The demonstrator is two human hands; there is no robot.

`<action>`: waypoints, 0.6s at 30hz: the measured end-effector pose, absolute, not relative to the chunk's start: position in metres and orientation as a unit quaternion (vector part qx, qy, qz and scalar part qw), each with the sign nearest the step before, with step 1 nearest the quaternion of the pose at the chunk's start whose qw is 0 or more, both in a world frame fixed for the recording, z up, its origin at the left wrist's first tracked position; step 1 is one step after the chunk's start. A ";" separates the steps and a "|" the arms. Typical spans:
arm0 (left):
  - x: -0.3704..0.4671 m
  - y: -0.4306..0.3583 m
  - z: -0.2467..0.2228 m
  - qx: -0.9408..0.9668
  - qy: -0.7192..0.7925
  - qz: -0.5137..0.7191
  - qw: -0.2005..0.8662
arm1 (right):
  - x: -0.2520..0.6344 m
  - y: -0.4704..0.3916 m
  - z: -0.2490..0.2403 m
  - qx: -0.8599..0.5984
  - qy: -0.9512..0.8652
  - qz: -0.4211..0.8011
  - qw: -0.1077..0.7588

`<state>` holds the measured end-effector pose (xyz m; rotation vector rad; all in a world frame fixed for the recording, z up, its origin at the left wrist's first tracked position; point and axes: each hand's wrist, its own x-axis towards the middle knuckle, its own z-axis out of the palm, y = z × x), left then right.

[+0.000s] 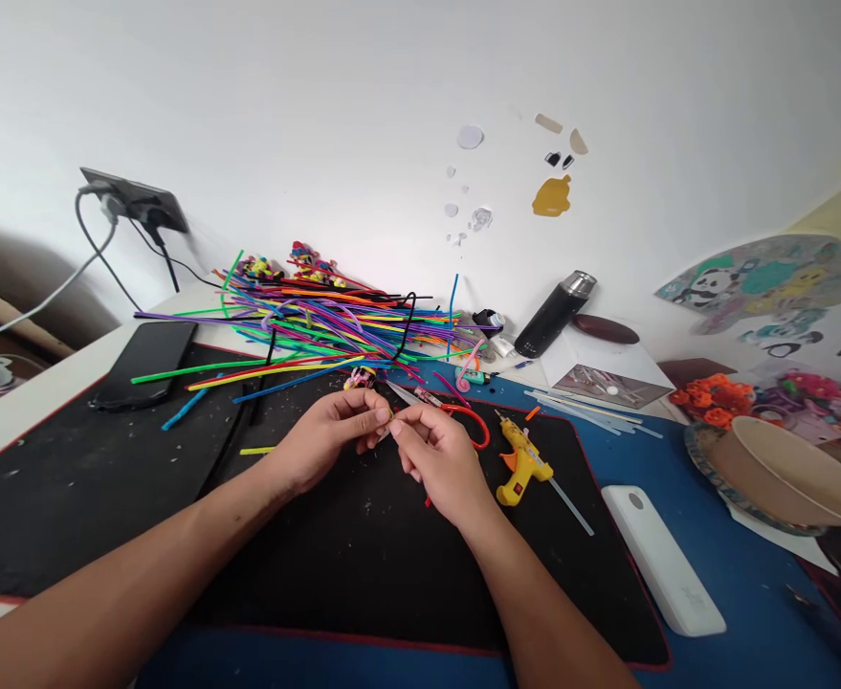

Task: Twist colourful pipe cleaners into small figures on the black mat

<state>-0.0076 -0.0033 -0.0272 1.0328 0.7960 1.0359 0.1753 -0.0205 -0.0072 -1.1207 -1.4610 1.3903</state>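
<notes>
My left hand (338, 431) and my right hand (438, 455) meet over the black mat (363, 574), fingertips pinched together around something small, partly hidden, with a yellowish bit showing between them. Just behind my left hand sits a small colourful figure (360, 378). Scissors with red handles (478, 426) lie behind and beside my right hand, blades toward the figure. To the right of my right hand rests a yellow glue gun (524, 464) with a clear glue stick in its back. A yellow pipe cleaner (256, 451) lies left of my left hand.
Many coloured pipe cleaners (320, 321) are heaped along the wall. A black phone (145, 364) lies left. A black flask (555, 314), glue sticks (592, 407), a white power bank (664, 560) and a beige bowl (785, 469) are on the right.
</notes>
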 end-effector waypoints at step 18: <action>-0.007 -0.003 -0.027 0.519 0.377 0.434 0.633 | 0.176 -0.019 -0.007 -0.459 -0.556 0.528 0.448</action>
